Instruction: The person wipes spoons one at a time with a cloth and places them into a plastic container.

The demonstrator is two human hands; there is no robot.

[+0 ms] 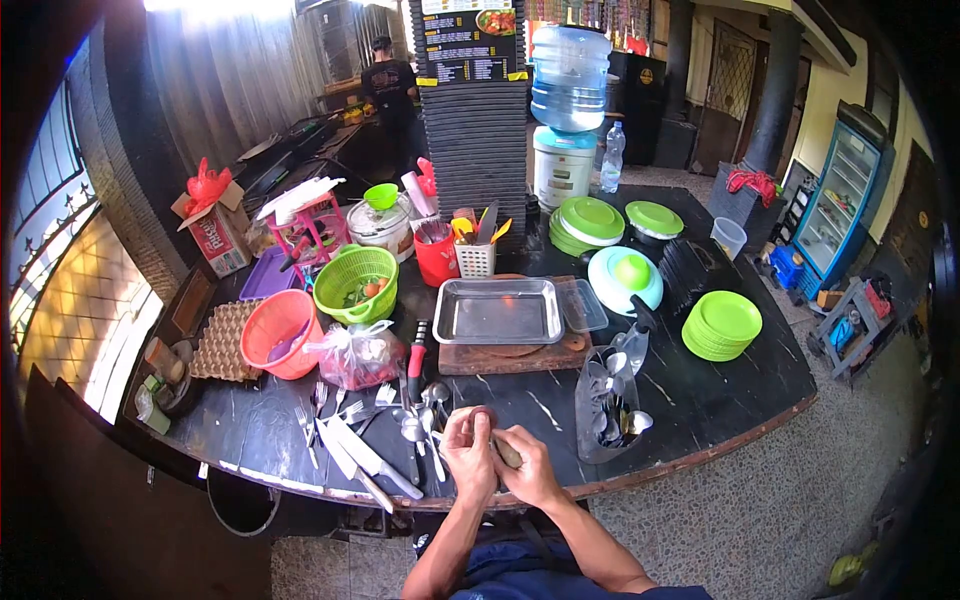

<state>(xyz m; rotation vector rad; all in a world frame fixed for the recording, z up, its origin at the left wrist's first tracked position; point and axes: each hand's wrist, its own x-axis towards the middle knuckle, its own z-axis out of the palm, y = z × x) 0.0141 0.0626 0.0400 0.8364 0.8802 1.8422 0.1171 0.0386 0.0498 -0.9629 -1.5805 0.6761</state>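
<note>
A: Start at the left edge. What do you see?

B: An egg tray (222,340) at the table's (700,400) left edge, an orange basket (278,333) beside it, then a green basket (356,281) further back. A bag (357,355) lies just in front of those. Near the front edge I've got forks (312,412), knives (362,460) and loose spoons (422,415).

A: And my hands?

B: Both at the front edge, about the middle. Your left hand (468,455) is curled shut around a small brown thing (505,452); your right hand (530,468) grips its other end. I can't tell what the thing is: the fingers cover most of it.

A: Behind them?

B: A steel tray (497,311) on a board (500,358), mid-table. Right of your hands, a clear tub (605,405) of spoons. Green plates (722,324) are stacked toward the right edge.
</note>
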